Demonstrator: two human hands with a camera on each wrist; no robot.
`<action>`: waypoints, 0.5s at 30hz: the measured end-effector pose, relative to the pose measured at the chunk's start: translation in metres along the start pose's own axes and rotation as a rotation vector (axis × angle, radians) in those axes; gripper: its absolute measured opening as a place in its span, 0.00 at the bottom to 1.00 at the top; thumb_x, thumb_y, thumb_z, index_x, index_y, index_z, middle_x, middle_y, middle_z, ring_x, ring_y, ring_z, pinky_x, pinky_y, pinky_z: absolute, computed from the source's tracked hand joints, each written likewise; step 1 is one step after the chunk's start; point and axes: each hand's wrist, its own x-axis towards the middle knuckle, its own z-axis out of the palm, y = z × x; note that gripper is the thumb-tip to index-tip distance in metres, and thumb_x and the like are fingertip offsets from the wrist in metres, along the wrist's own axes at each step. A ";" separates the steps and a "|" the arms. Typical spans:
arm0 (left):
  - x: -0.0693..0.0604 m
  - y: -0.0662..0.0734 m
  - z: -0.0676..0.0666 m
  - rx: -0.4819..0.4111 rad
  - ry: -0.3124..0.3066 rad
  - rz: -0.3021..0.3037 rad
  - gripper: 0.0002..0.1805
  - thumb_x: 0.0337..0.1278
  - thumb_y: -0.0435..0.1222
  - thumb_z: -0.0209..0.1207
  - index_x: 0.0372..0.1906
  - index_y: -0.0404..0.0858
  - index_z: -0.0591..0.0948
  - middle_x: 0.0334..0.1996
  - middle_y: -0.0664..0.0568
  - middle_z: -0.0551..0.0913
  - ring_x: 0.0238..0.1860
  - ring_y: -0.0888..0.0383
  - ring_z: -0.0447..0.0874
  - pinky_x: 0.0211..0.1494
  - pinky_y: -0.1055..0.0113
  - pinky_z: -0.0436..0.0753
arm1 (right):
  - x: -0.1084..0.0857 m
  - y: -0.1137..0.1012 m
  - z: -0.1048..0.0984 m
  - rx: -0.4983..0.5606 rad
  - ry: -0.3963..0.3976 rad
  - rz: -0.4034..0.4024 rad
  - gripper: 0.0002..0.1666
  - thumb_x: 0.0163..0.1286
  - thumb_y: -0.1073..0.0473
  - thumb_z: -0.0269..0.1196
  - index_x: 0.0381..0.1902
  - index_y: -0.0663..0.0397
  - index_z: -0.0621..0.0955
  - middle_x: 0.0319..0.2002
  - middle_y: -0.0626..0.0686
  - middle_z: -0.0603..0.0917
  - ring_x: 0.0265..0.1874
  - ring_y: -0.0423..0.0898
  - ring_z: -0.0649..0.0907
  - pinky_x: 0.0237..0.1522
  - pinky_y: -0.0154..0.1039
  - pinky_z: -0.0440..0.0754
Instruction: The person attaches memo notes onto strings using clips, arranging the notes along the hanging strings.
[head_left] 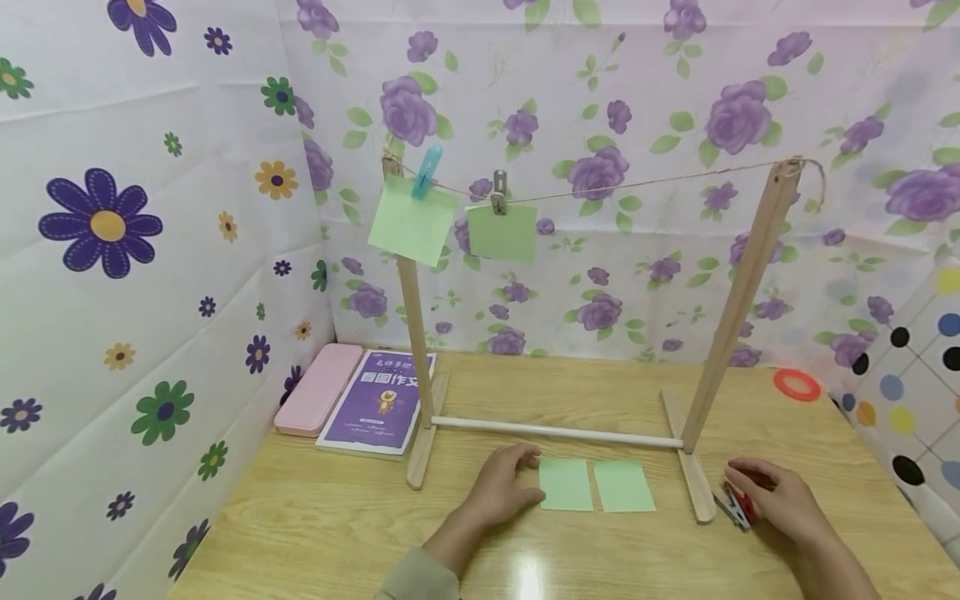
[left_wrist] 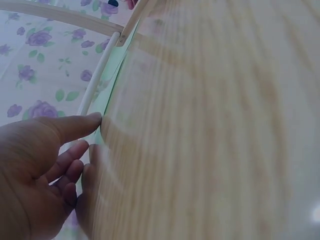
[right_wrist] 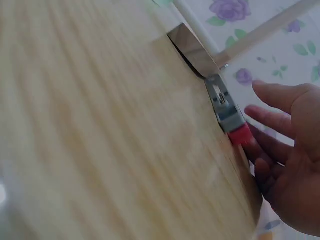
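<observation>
Two green paper squares lie side by side on the table, a left one (head_left: 566, 484) and a right one (head_left: 624, 486). My left hand (head_left: 501, 487) is at the left square's edge, thumb and fingers apart, the thumb touching its corner. My right hand (head_left: 783, 500) is beside a grey clip (head_left: 732, 507) and a red clip (head_left: 742, 502); in the right wrist view its fingers are spread, gripping neither grey clip (right_wrist: 223, 102) nor red clip (right_wrist: 241, 135). From the string hang a light green sheet (head_left: 414, 220) under a blue clip (head_left: 427, 171) and a green sheet (head_left: 502, 233) under a metal clip (head_left: 499, 193).
A wooden frame with a right post (head_left: 742, 308), left post (head_left: 415, 333) and white bar (head_left: 555, 431) stands behind the squares. A purple book (head_left: 378, 404) and pink case (head_left: 320, 389) lie at the left, an orange-red ring (head_left: 797, 385) at the back right.
</observation>
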 end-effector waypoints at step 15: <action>0.006 0.003 0.006 0.133 0.019 -0.027 0.31 0.55 0.50 0.73 0.60 0.40 0.81 0.42 0.59 0.78 0.44 0.62 0.74 0.52 0.64 0.78 | -0.012 0.020 -0.012 0.173 -0.104 -0.190 0.26 0.70 0.60 0.68 0.61 0.71 0.78 0.48 0.42 0.87 0.42 0.30 0.82 0.40 0.26 0.81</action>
